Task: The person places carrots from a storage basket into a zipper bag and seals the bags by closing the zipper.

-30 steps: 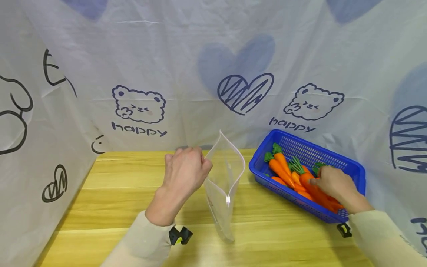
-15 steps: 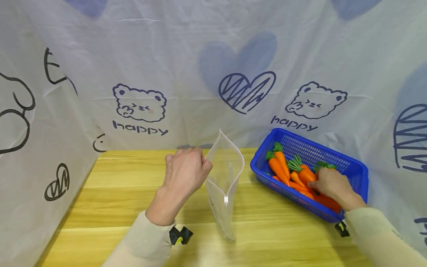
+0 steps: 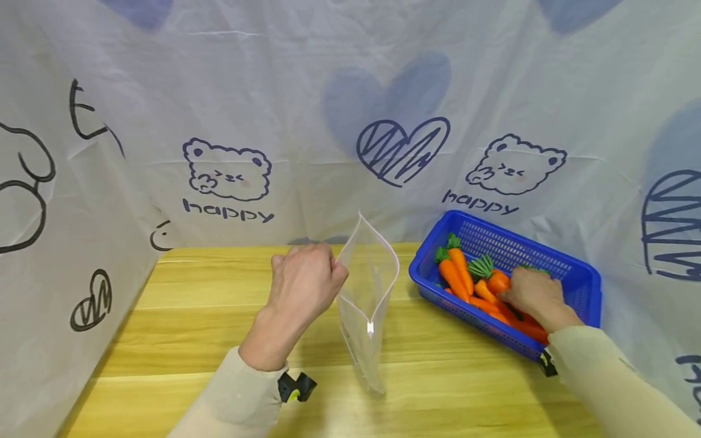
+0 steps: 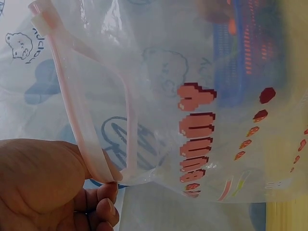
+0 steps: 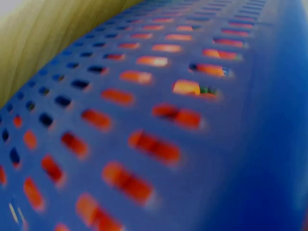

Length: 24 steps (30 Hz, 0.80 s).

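My left hand (image 3: 302,278) pinches the rim of a clear zip bag (image 3: 364,340) between thumb and fingers. The bag hangs upright with its mouth spread apart, and a white slider (image 3: 370,327) sits on the near end of its pink-edged zip. Red lettering (image 4: 196,137) and small strawberries show on its side in the left wrist view. My right hand (image 3: 533,295) reaches into a blue basket (image 3: 432,296) and grips a carrot (image 3: 498,281) with green stems; its fingertips and most of that carrot's body are hidden. More carrots (image 3: 453,278) lie around it.
The basket stands at the right on a wooden table (image 3: 208,328), close to the white patterned cloth (image 3: 306,109) behind. The right wrist view sees mainly the basket's slotted wall (image 5: 192,159), with orange showing through.
My right hand has shifted left and slightly up inside the basket. The stemmed carrot has turned, its body now mostly under the hand. My left hand and the bag stay nearly still.
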### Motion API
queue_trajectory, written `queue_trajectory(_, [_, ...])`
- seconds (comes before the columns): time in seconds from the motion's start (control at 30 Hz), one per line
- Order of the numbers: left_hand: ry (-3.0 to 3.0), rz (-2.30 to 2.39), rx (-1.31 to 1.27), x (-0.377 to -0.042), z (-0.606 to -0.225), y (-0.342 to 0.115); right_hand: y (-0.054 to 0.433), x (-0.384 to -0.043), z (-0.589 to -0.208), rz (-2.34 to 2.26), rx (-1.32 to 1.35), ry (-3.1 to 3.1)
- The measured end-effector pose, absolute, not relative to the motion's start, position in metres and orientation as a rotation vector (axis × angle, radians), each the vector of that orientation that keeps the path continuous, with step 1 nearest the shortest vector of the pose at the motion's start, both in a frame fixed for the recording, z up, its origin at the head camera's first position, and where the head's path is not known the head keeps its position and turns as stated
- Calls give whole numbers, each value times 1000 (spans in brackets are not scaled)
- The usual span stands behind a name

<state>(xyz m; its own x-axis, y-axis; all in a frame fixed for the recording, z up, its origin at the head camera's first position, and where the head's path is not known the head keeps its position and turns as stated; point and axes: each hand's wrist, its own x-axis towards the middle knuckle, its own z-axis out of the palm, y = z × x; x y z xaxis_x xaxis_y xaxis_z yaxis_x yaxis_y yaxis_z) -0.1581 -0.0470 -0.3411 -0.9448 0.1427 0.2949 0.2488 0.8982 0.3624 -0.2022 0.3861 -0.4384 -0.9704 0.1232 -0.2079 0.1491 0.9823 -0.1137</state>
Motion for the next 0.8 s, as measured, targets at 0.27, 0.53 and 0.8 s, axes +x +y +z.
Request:
queue_trajectory(0.27, [-2810, -589, -291, -158, -342, -49, 384, -207, -449, -190, 210, 2989])
queue_trajectory(0.53, [-2818, -602, -301, -159, -343, -50, 390, -204, -452, -219, 88, 3104])
queue_trajectory(0.8, [-2840, -599, -294, -160, -344, -53, 379, -208, -455, -180, -230, 3118])
